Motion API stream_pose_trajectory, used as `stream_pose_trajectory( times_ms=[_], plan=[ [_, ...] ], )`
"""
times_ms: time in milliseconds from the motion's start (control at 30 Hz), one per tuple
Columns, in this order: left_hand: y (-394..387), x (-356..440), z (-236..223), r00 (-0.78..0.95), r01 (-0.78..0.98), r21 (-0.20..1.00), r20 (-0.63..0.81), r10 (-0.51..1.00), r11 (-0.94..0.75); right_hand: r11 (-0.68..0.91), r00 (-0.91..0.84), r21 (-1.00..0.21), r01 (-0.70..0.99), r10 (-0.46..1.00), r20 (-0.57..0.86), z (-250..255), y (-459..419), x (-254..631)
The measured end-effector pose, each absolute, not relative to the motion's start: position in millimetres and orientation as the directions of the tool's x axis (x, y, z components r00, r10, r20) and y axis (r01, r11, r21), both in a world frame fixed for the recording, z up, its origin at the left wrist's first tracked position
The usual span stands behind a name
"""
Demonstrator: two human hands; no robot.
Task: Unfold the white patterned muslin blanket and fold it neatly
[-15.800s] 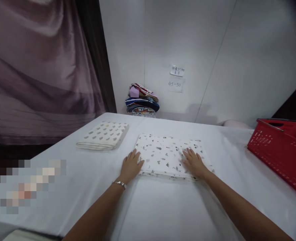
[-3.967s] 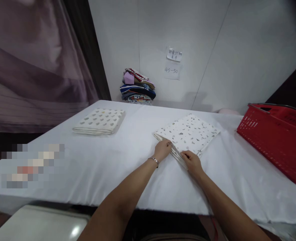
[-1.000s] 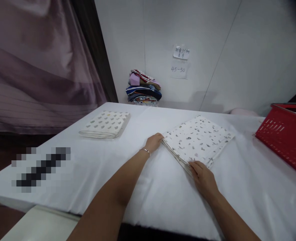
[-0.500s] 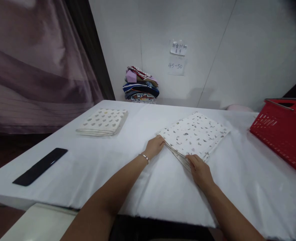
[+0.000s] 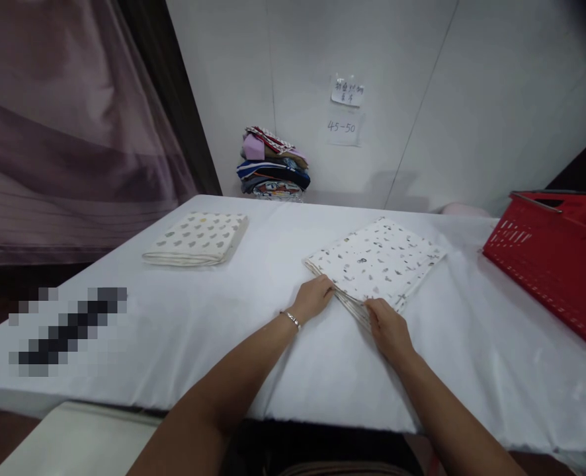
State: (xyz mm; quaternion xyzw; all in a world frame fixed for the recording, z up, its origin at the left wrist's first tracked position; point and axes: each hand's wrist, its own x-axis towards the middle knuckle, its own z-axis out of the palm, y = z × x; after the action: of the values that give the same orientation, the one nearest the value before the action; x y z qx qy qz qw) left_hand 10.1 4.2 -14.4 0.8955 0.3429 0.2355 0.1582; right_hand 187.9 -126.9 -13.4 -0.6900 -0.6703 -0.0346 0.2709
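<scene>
A folded white cloth (image 5: 377, 258) with a small scattered print lies at an angle on the white-covered table (image 5: 253, 317). Its near edge shows several layers. My left hand (image 5: 314, 296), with a bracelet at the wrist, pinches that edge near its left part. Farther right along the same edge, my right hand (image 5: 387, 327) grips the layers close to the near corner, thumb and fingers together. A second folded cloth (image 5: 198, 239), cream with a grey leaf-like print, rests apart at the left.
A red plastic basket (image 5: 545, 258) stands at the table's right side. Behind the far edge rises a stack of folded fabrics (image 5: 273, 168) against the wall. A dark, pixelated flat object (image 5: 72, 327) lies at the left. Paper signs (image 5: 345, 109) hang on the wall.
My left hand has slid a little along the near edge towards my right hand, baring the cloth's left corner. The whole view has shifted slightly.
</scene>
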Motion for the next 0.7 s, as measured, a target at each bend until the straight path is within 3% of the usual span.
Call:
stream_pose_trajectory(
  times_ms=[200, 367, 533, 700],
  plan=[
    [-1.6, 11.8, -17.6, 0.722, 0.485, 0.396, 0.321, 0.613, -0.779, 0.053, 0.093, -0.335, 0.941, 0.909, 0.407, -13.3, -126.5, 187.4],
    [-4.1, 12.4, -15.6, 0.74, 0.496, 0.381, 0.285, 0.609, -0.781, 0.08, 0.073, -0.33, 0.941, 0.902, 0.425, -17.0, -125.1, 188.8],
    [-4.5, 12.8, -17.1, 0.72, 0.476, 0.412, 0.324, 0.613, -0.777, 0.075, 0.12, -0.381, 0.922, 0.878, 0.464, -19.8, -124.5, 190.6],
    [-5.4, 16.7, -17.8, 0.718, 0.488, 0.367, 0.348, 0.603, -0.792, 0.071, 0.132, -0.391, 0.918, 0.873, 0.469, -19.4, -124.1, 190.7]
  ],
)
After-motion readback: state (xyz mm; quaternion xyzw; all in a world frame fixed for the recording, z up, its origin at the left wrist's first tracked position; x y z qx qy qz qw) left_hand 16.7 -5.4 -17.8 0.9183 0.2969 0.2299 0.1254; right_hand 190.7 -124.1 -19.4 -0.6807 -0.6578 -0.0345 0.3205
